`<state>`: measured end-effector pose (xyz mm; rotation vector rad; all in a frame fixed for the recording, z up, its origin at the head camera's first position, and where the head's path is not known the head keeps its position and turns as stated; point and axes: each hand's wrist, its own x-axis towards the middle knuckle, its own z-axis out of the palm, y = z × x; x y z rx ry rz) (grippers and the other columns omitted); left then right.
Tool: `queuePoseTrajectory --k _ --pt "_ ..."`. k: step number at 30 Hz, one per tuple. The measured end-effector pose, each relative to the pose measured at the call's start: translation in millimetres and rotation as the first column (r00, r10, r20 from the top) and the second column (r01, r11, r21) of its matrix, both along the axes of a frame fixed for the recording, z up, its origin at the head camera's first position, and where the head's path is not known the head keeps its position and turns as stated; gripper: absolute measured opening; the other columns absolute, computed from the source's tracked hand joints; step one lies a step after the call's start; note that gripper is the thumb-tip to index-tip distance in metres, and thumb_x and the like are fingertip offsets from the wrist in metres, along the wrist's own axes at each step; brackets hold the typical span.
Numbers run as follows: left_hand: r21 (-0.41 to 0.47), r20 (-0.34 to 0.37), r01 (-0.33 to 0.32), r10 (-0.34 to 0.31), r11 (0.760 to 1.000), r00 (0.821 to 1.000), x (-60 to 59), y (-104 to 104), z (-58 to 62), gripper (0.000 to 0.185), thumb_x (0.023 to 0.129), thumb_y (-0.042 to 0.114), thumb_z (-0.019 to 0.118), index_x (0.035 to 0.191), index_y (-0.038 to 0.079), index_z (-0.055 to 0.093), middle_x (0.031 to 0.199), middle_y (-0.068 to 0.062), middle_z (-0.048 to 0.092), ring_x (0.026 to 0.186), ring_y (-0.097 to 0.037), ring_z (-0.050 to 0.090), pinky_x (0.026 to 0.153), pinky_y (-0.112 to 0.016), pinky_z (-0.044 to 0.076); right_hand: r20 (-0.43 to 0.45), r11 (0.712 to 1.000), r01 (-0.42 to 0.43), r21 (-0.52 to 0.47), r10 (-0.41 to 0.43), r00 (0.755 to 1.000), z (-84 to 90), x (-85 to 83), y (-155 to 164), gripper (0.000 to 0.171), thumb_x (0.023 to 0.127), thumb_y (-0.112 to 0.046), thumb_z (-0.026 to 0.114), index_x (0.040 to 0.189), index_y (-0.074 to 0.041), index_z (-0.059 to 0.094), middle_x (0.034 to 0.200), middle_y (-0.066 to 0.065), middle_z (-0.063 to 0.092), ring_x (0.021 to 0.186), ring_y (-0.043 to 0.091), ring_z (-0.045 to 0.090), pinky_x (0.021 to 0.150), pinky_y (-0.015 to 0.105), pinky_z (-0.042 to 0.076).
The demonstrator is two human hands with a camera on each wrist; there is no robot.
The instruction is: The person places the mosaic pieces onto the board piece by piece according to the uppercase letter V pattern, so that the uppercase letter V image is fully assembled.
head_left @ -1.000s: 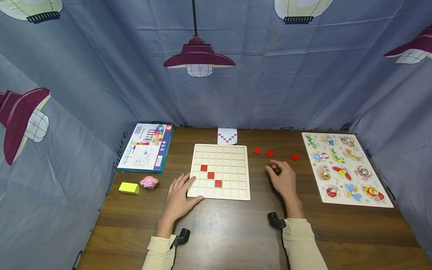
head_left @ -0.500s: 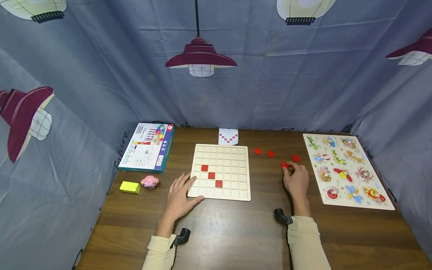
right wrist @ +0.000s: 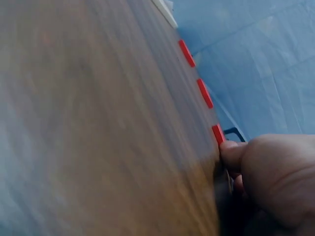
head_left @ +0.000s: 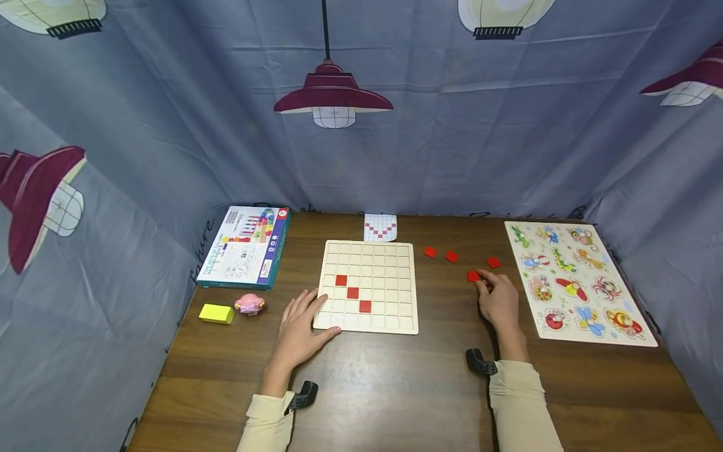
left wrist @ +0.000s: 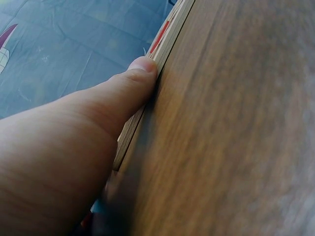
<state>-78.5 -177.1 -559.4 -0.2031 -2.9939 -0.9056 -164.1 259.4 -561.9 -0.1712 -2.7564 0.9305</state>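
Note:
A pale wooden grid board (head_left: 390,317) lies mid-table with three red tiles (head_left: 353,293) set in a diagonal. My left hand (head_left: 298,326) lies flat on the table at the board's lower left corner, and its thumb (left wrist: 133,83) presses the board's edge (left wrist: 170,37). Right of the board several loose red tiles (head_left: 451,256) lie flat. My right hand (head_left: 498,301) has curled fingers whose tips pinch the near edge of the closest red tile (head_left: 473,275). The right wrist view shows a fingertip (right wrist: 230,151) on that tile (right wrist: 218,133).
A game box (head_left: 245,247), a yellow block (head_left: 216,313) and a pink toy (head_left: 250,304) sit at the left. A red-and-white pattern card (head_left: 380,227) lies behind the board. An animal peg puzzle (head_left: 576,282) fills the right side. Blue fabric walls surround the table (head_left: 384,383).
My right hand moved right from beside the board to the loose red tiles and now touches the nearest one. The left hand and the board stayed put.

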Motion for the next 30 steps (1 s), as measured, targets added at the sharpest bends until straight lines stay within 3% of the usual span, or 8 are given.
queuePoseTrajectory --k 10,17,25,30 --pt "0.008 0.01 0.003 -0.003 1.0 1.0 1.9 -1 1.9 0.083 0.082 0.056 0.079 0.15 0.02 0.052 0.162 -0.007 0.041 0.156 -0.033 0.027 0.128 -0.055 0.015 0.051 0.997 -0.052 0.056 0.049 0.997 -6.8 1.3 0 0.028 0.1 -0.013 0.061 0.124 0.001 0.064 0.096 0.019 0.06 0.095 0.042 0.055 0.086 0.054 0.043" --pt "0.003 0.0 -0.003 0.003 1.0 1.0 0.0 0 0.6 0.082 0.082 0.057 0.079 0.15 0.021 0.052 0.162 -0.006 0.041 0.156 -0.032 0.027 0.128 -0.055 0.015 0.033 0.985 -0.146 0.097 0.143 0.989 -1.5 -1.2 2 0.032 0.099 -0.013 0.065 0.126 0.002 0.062 0.095 0.018 0.061 0.094 0.04 0.054 0.084 0.052 0.042" --pt "0.01 0.0 0.003 -0.003 1.0 1.0 -1.4 0 0.1 0.083 0.082 0.059 0.078 0.151 0.021 0.051 0.162 -0.005 0.04 0.156 -0.031 0.026 0.128 -0.056 0.015 0.019 0.981 -0.158 0.112 0.157 0.987 -5.7 1.8 1 0.026 0.1 -0.015 0.064 0.12 0.001 0.063 0.093 0.014 0.058 0.094 0.036 0.051 0.081 0.047 0.041" --pt "0.012 0.012 -0.005 0.005 1.0 1.0 -0.2 -1 -1.1 0.083 0.082 0.059 0.078 0.151 0.021 0.051 0.163 -0.005 0.04 0.157 -0.031 0.026 0.128 -0.055 0.015 -0.001 0.983 -0.161 0.084 0.162 0.987 -7.4 6.7 -10 0.027 0.101 -0.018 0.064 0.118 0.003 0.063 0.094 0.014 0.059 0.095 0.036 0.052 0.084 0.05 0.041"
